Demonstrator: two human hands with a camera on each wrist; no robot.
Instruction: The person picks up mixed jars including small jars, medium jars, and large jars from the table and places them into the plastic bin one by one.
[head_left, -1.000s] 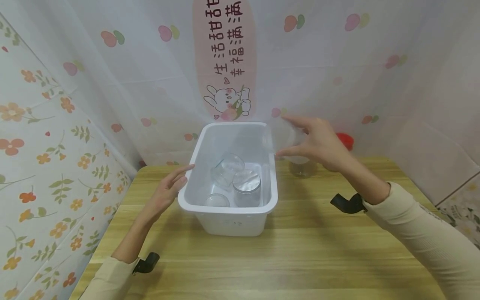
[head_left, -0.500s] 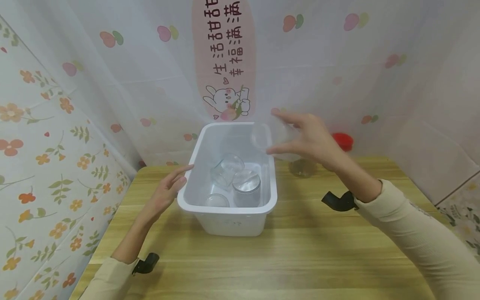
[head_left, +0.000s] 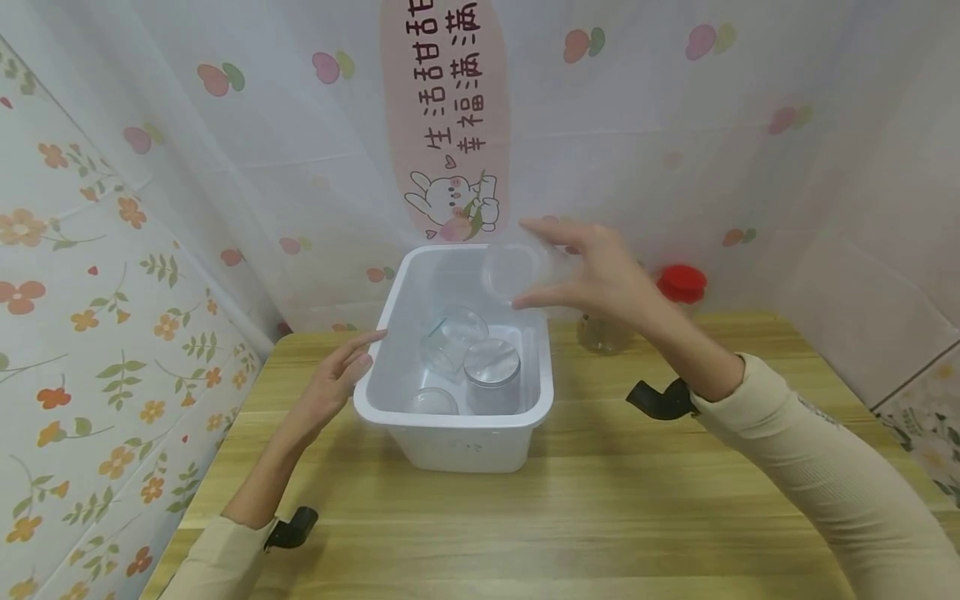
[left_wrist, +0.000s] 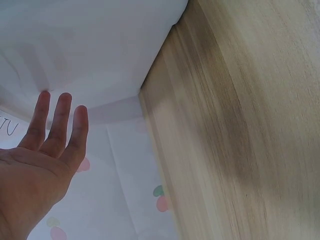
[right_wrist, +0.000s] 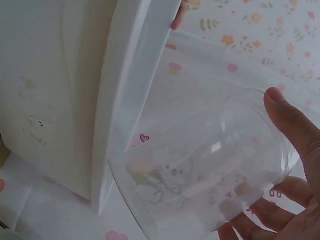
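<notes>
My right hand point(head_left: 611, 279) holds a clear, see-through jar point(right_wrist: 200, 170), thumb on one side and fingers on the other. The jar is tilted on its side over the back right rim of a white plastic tub point(head_left: 547, 379). My left hand point(head_left: 333, 379) is at the tub's left rim, its fingers extended; in the left wrist view the fingertips point(left_wrist: 62, 97) lie against the tub's outer wall. Inside the tub are a jar with a silver lid point(head_left: 492, 363), a clear glass container point(head_left: 453, 337) lying behind it, and a clear rounded piece point(head_left: 433, 402) near the front.
Behind my right hand, a clear jar point(head_left: 602, 335) stands on the wooden table point(head_left: 600, 517), partly hidden. A red lid point(head_left: 682, 283) shows beside my right forearm. Printed curtains point(head_left: 300, 167) hang close along the back and left.
My right hand has moved left with the clear jar, from beside the tub to over its back right rim. My left hand has stayed at the left rim.
</notes>
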